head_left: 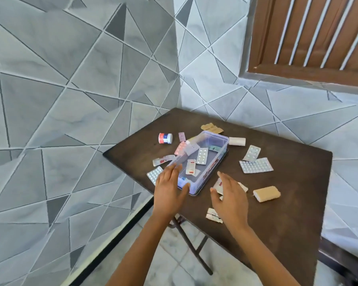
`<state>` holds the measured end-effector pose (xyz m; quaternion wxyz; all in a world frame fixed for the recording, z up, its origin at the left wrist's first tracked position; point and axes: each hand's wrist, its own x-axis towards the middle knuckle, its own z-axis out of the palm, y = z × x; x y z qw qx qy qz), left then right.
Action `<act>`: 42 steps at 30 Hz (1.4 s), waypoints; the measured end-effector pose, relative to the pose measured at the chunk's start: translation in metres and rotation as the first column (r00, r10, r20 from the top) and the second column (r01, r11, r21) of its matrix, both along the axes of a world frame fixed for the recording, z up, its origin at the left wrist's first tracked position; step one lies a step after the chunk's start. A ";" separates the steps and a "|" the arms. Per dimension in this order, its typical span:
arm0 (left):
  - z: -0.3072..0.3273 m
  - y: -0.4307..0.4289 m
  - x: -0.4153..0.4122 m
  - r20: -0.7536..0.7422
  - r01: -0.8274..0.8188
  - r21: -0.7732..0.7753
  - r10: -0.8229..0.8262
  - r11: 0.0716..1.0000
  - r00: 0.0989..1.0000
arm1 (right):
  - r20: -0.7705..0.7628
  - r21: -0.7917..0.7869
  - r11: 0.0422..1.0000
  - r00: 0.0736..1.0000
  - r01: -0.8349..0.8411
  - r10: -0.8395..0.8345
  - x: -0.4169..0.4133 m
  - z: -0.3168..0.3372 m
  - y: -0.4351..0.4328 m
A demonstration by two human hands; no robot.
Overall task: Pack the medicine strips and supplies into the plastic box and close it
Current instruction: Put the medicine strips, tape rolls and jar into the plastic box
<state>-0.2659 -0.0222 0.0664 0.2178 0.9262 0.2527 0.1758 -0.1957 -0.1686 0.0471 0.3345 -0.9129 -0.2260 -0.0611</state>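
Observation:
A clear plastic box (pixel 219 141) stands open on the dark table (pixel 287 213) with a few medicine strips (pixel 202 155) inside. My left hand (pixel 170 190) rests against the box's near left corner, fingers spread. My right hand (pixel 229 197) hovers just right of the box over a white strip (pixel 218 185), fingers apart; I cannot tell whether it touches it. Loose strips lie around: a large silver one (pixel 256 165), a smaller one (pixel 252 153), one (pixel 154 174) by my left hand, another (pixel 213 216) near the front edge.
A small red-and-blue jar (pixel 165 138) stands left of the box. A white gauze roll (pixel 237 141) and tan plasters (pixel 212 127) lie behind it, and a tan bandage roll (pixel 266 194) to the right. Tiled walls close in behind and left of the table.

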 end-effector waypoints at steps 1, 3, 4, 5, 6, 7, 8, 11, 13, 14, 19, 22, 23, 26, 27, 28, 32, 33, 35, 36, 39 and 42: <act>-0.003 0.010 0.008 -0.021 0.001 -0.011 -0.001 1.000 1.000 | -0.020 0.014 1.000 1.000 0.011 -0.010 0.003 -0.003 0.010; -0.009 0.030 0.024 -0.045 0.027 -0.019 -0.028 0.999 0.999 | -0.047 0.033 0.999 0.999 0.025 -0.024 0.011 -0.009 0.029; -0.011 0.039 0.032 -0.052 0.046 -0.017 -0.047 0.999 0.998 | -0.054 0.043 0.998 0.998 0.040 -0.038 0.016 -0.011 0.038; -0.013 0.047 0.041 -0.061 0.067 -0.018 -0.068 0.998 0.996 | -0.065 0.048 0.997 0.996 0.062 -0.058 0.021 -0.012 0.046; -0.013 0.053 0.046 -0.069 0.079 -0.022 -0.081 0.997 0.994 | -0.081 0.049 0.996 0.994 0.076 -0.072 0.026 -0.012 0.052; -0.013 0.059 0.051 -0.071 0.088 -0.028 -0.090 0.996 0.993 | -0.098 0.040 0.996 0.992 0.081 -0.077 0.029 -0.012 0.055; -0.015 0.067 0.057 -0.076 0.096 -0.038 -0.098 0.995 0.992 | -0.116 0.022 0.996 0.989 0.091 -0.088 0.035 -0.013 0.060; -0.021 0.086 0.072 -0.126 0.120 -0.064 -0.128 0.991 0.984 | -0.154 -0.022 0.988 0.976 0.154 -0.156 0.047 -0.018 0.067; -0.027 0.101 0.082 -0.174 0.150 -0.087 -0.163 0.985 0.971 | -0.174 -0.045 0.977 0.962 0.207 -0.211 0.050 -0.024 0.074; -0.030 0.108 0.086 -0.193 0.165 -0.098 -0.182 0.981 0.964 | -0.185 -0.046 0.972 0.954 0.232 -0.237 0.051 -0.027 0.078; -0.040 0.148 0.105 -0.117 0.265 -0.157 -0.285 0.951 0.951 | -0.242 -0.020 0.899 0.871 0.437 -0.428 0.043 -0.042 0.100; -0.040 0.173 0.109 -0.099 0.273 -0.175 -0.293 0.946 0.951 | -0.293 -0.038 0.827 0.785 0.561 -0.546 0.032 -0.051 0.112; -0.042 0.182 0.109 -0.116 0.281 -0.179 -0.304 0.943 0.946 | -0.294 -0.051 0.810 0.766 0.585 -0.572 0.026 -0.056 0.116; -0.050 0.205 0.110 -0.212 0.299 -0.179 -0.334 0.937 0.919 | -0.285 -0.109 0.768 0.720 0.631 -0.633 0.012 -0.064 0.119; -0.053 0.211 0.110 -0.265 0.320 -0.171 -0.356 0.932 0.896 | -0.286 -0.154 0.746 0.693 0.648 -0.662 0.009 -0.065 0.119; -0.058 0.215 0.109 -0.345 0.360 -0.161 -0.394 0.919 0.852 | -0.290 -0.206 0.717 0.658 0.666 -0.695 0.004 -0.067 0.118; -0.081 0.224 0.108 -0.597 0.497 -0.210 -0.513 0.842 0.617 | -0.316 -0.341 0.671 0.592 0.658 -0.741 -0.007 -0.076 0.108; -0.087 0.224 0.108 -0.626 0.540 -0.202 -0.532 0.817 0.570 | -0.327 -0.373 0.663 0.577 0.649 -0.748 -0.011 -0.078 0.103; -0.095 0.222 0.110 -0.659 0.610 -0.162 -0.545 0.775 0.518 | -0.345 -0.421 0.645 0.545 0.638 -0.765 -0.015 -0.081 0.096; -0.097 0.220 0.110 -0.674 0.632 -0.135 -0.538 0.763 0.506 | -0.357 -0.434 0.639 0.530 0.635 -0.769 -0.015 -0.081 0.093; -0.099 0.216 0.113 -0.704 0.662 -0.075 -0.510 0.746 0.495 | -0.376 -0.435 0.624 0.499 0.649 -0.781 -0.015 -0.083 0.086; -0.098 0.215 0.114 -0.711 0.642 -0.070 -0.489 0.764 0.504 | -0.364 -0.413 0.627 0.511 0.661 -0.779 -0.013 -0.083 0.083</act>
